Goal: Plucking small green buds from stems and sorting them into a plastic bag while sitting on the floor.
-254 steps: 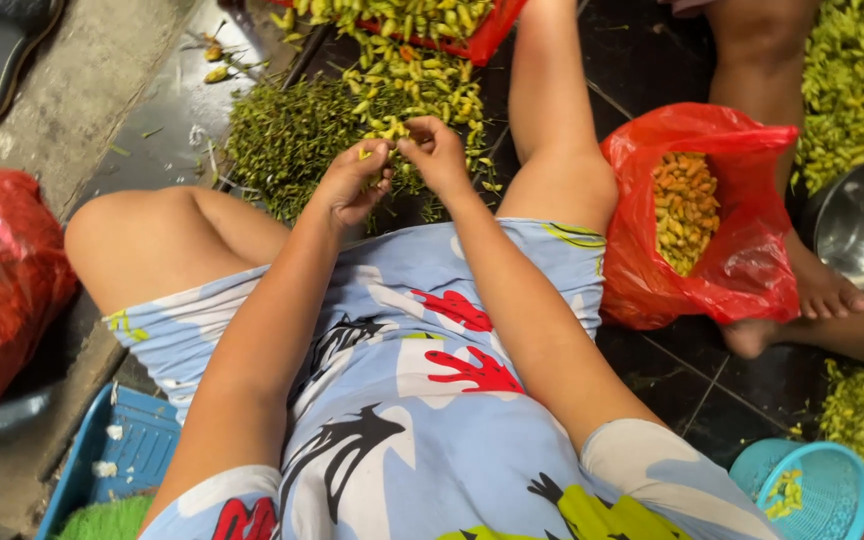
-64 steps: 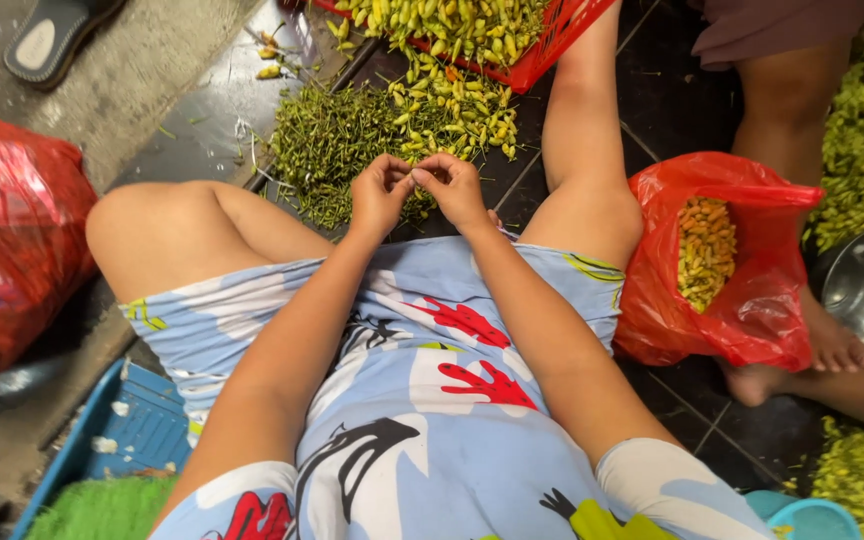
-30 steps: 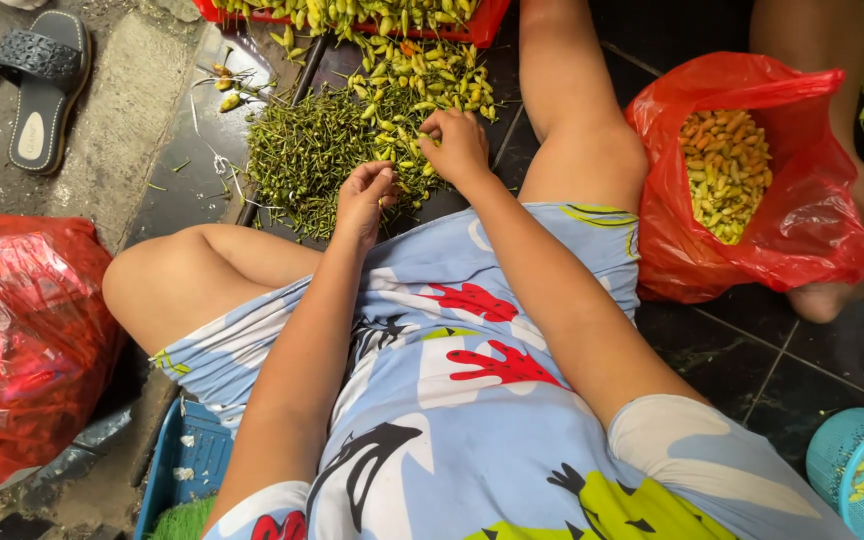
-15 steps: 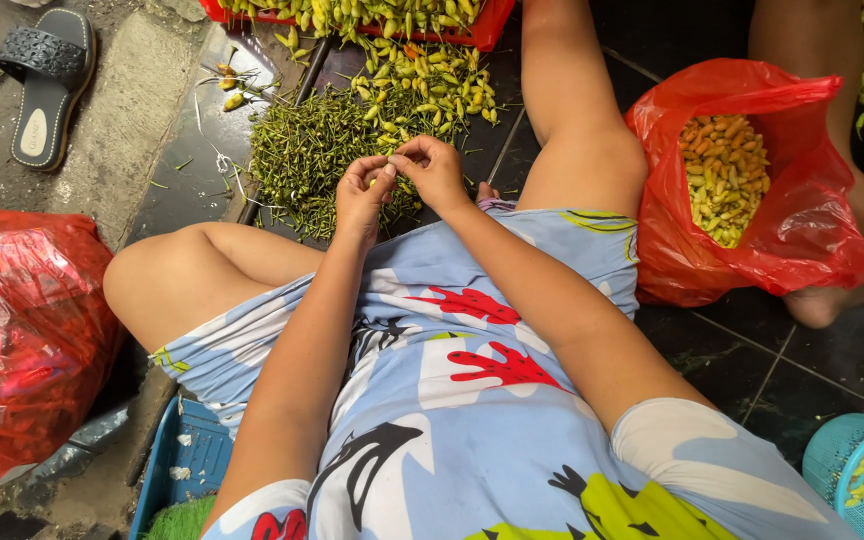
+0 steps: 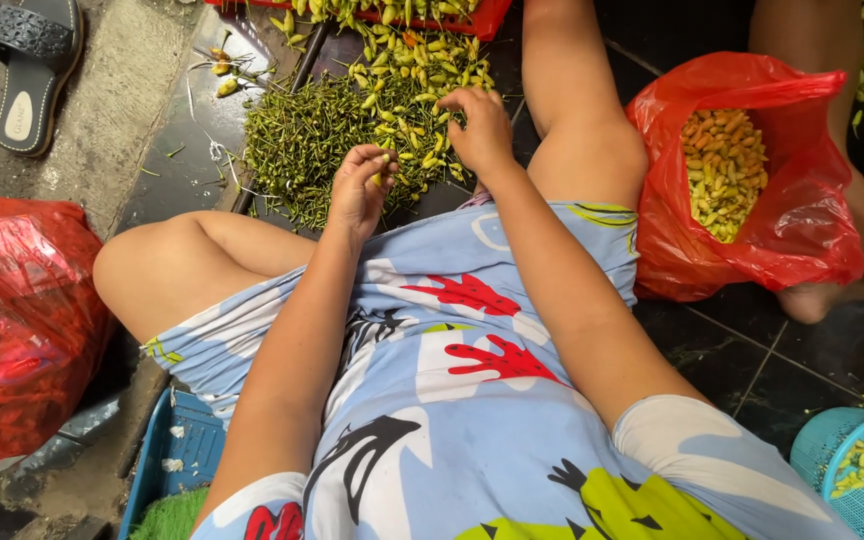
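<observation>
Our left hand (image 5: 357, 190) pinched one small yellow-green chilli (image 5: 383, 168) between closed fingers; our right hand (image 5: 479, 130), fingers curled, reached into the loose yellow-green chilli pile (image 5: 407, 85), best taking one pod only.

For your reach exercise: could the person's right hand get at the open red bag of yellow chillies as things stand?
Probably yes. The right hand rests on the loose chillies; the red bag lies open-mouthed just beyond the raised right knee, which the arm would have to pass over.
</observation>
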